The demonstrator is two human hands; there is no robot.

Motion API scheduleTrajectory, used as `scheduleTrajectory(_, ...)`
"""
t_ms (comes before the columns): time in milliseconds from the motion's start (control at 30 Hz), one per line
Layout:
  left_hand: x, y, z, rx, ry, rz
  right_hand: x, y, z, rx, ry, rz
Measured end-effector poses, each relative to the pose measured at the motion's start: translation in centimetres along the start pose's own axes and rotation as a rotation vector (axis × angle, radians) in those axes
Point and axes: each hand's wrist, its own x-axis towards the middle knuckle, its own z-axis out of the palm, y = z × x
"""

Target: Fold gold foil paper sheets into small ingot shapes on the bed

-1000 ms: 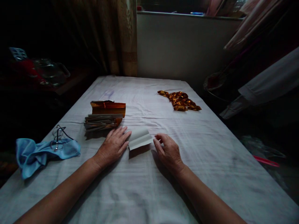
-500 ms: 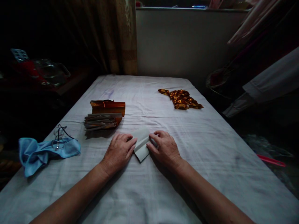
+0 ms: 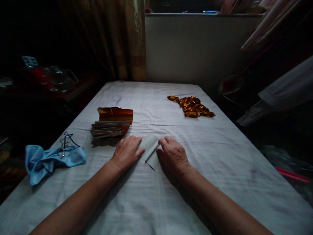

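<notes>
On the white sheet point(image 3: 171, 202) the blue cloth point(image 3: 49, 160) lies far left of the paper, then the stack of sheets point(image 3: 110, 125). The left hand point(image 3: 127, 151) presses flat, open, on the folded paper point(image 3: 149, 150). The paper's long axis runs diagonally, pointing away to the right. The right hand point(image 3: 172, 155) pinches its right edge with curled fingers. Gold folded pieces point(image 3: 193, 107) lie beyond, to the right. The room is dark.

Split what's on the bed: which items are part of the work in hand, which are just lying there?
In hand:
- pale folded sheet, pressed between left hand and right hand
- stack of sheets with gold foil on top, beside the left hand
- pile of folded gold pieces, far right

Lying about:
- blue cloth
- glasses resting on it
- glass jug on the side table
</notes>
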Motion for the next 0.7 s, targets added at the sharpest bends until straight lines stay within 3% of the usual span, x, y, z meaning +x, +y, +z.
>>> scheduleTrajectory(100, 0.4, 0.6, -0.7, -0.063, -0.087, -0.079, -0.3, -0.3, -0.2, 0.016, -0.095, -0.017)
scheduleTrajectory(233, 0.4, 0.9, -1.2, -0.127, -0.148, -0.188, -1.2, -1.4, -0.8, 0.101, -0.114, -0.058)
scheduleTrajectory(433, -0.6, 1.4, -1.2, -0.205, -0.181, -0.234, -2.1, -3.6, -0.6, 0.107, -0.117, -0.075)
scheduleTrajectory(533, -1.6, 1.4, -1.1, -0.306, -0.15, -0.128, -1.5, -3.2, -0.1, 0.064, -0.101, -0.122)
scheduleTrajectory(700, -2.6, 0.1, -1.5, -0.507, -0.134, 0.188, -0.3, -0.4, -0.1, 0.002, -0.083, -0.343)
